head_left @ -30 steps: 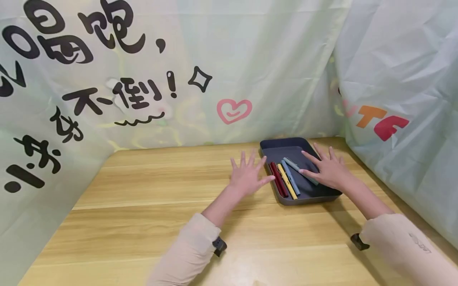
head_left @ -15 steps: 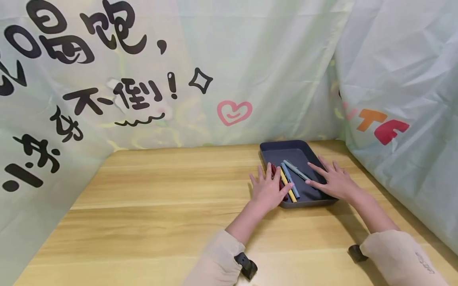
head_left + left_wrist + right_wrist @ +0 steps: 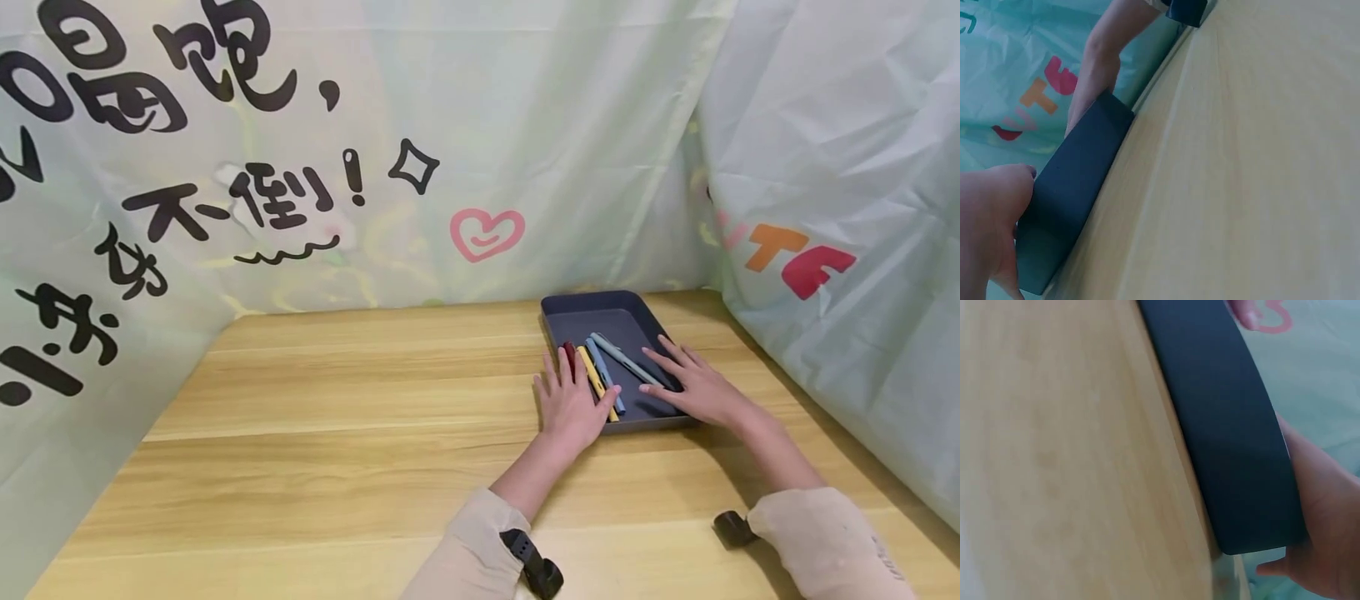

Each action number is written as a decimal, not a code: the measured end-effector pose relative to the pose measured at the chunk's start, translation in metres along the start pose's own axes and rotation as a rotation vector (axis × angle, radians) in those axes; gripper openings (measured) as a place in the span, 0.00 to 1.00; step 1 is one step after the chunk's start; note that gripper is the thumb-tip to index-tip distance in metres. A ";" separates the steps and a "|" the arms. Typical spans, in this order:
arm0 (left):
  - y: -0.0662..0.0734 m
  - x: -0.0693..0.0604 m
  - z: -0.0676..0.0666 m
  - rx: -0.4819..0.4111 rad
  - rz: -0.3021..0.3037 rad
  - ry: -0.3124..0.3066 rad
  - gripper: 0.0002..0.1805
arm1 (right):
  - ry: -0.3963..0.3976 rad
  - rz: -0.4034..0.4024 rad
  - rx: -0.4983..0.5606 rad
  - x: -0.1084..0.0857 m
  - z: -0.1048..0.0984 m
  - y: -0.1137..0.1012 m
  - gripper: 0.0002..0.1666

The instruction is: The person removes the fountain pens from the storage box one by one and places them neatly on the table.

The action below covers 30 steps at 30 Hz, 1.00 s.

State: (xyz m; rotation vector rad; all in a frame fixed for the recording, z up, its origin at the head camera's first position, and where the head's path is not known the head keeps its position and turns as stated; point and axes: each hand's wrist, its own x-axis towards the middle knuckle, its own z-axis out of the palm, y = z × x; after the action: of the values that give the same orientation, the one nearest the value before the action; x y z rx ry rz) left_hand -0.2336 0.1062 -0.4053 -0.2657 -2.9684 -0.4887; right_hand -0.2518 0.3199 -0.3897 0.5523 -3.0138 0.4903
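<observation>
A dark blue tray (image 3: 600,323) lies on the table and holds a dark red pen (image 3: 569,353), a yellow pen (image 3: 591,371), a blue pen (image 3: 602,372) and a grey-blue pen (image 3: 624,358). My left hand (image 3: 572,410) rests with spread, fairly straight fingers at its near left side, thumb over the pens, partly hiding the red one. Fingers spread, my right hand (image 3: 699,390) lies over the right rim. In the left wrist view my left hand (image 3: 988,215) is against the tray wall (image 3: 1075,187); in the right wrist view my right hand (image 3: 1329,519) touches the wall (image 3: 1229,425).
The wooden table (image 3: 337,433) extends to the left. A printed cloth (image 3: 570,150) hangs behind it, and another cloth (image 3: 840,167) stands along the right side. Black straps with small devices sit at both sleeves, the left one (image 3: 531,562) and the right one (image 3: 733,529).
My left hand has moved right, from beside the tray onto its left side and over the pens. My right hand has shifted slightly nearer and to the right. The tray shows no clear movement.
</observation>
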 end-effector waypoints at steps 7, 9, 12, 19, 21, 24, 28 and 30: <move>-0.002 0.002 0.002 0.009 -0.019 -0.037 0.43 | 0.035 0.038 0.033 0.001 0.002 0.000 0.47; -0.002 0.003 0.002 0.015 -0.016 -0.046 0.42 | 0.038 0.055 0.039 0.002 0.002 0.001 0.49; -0.002 0.002 0.000 0.026 -0.011 -0.065 0.41 | 0.045 0.079 0.058 0.002 0.003 0.001 0.52; -0.003 0.001 -0.001 0.076 -0.011 -0.090 0.41 | 0.050 0.100 0.074 0.003 0.007 0.001 0.56; -0.003 0.001 -0.001 0.078 -0.011 -0.096 0.41 | 0.052 0.097 0.072 0.002 0.007 0.001 0.56; -0.003 0.000 -0.003 0.076 -0.011 -0.104 0.41 | 0.053 0.088 0.070 0.002 0.007 -0.001 0.56; -0.003 0.000 -0.003 0.079 -0.011 -0.106 0.40 | 0.052 0.089 0.067 0.001 0.006 -0.002 0.55; -0.002 0.000 -0.003 0.081 -0.008 -0.105 0.40 | 0.052 0.094 0.062 0.001 0.005 -0.002 0.56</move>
State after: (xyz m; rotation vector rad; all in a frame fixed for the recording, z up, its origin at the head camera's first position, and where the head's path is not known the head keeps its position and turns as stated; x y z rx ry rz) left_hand -0.2341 0.1030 -0.4032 -0.2795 -3.0837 -0.3651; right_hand -0.2519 0.3162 -0.3938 0.3954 -2.9940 0.5955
